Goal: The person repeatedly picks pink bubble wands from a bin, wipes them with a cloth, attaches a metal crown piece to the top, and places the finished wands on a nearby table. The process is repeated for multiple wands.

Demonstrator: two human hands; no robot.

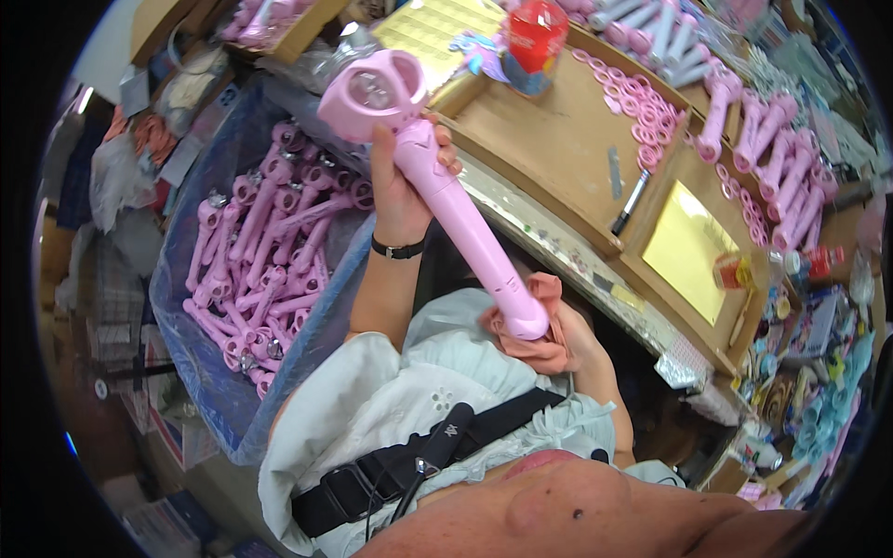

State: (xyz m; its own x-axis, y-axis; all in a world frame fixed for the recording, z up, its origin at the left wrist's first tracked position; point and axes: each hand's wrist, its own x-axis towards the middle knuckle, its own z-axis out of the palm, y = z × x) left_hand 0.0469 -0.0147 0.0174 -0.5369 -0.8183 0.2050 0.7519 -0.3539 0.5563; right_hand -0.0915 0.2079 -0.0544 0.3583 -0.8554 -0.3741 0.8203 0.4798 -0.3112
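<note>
A pink plastic toy wand (470, 242) slants across the middle, its wide openwork head with a clear piece inside at upper left. My left hand (402, 177), with a black watch strap at the wrist, is wrapped round the wand just below that head. At the lower, rounded end, an orange cloth (549, 357) is bunched against the handle. My right hand (579, 337) grips this cloth; its fingers are mostly hidden behind the cloth and the wand.
On my left, a blue-lined bin (195, 372) holds many similar pink wands (270, 232). The bench has a cardboard tray (530, 139) with pink rings (646, 116), a marker (633, 202), a red-labelled bottle (535, 46) and yellow sheets (688, 251). More pink parts (791, 177) lie at far right.
</note>
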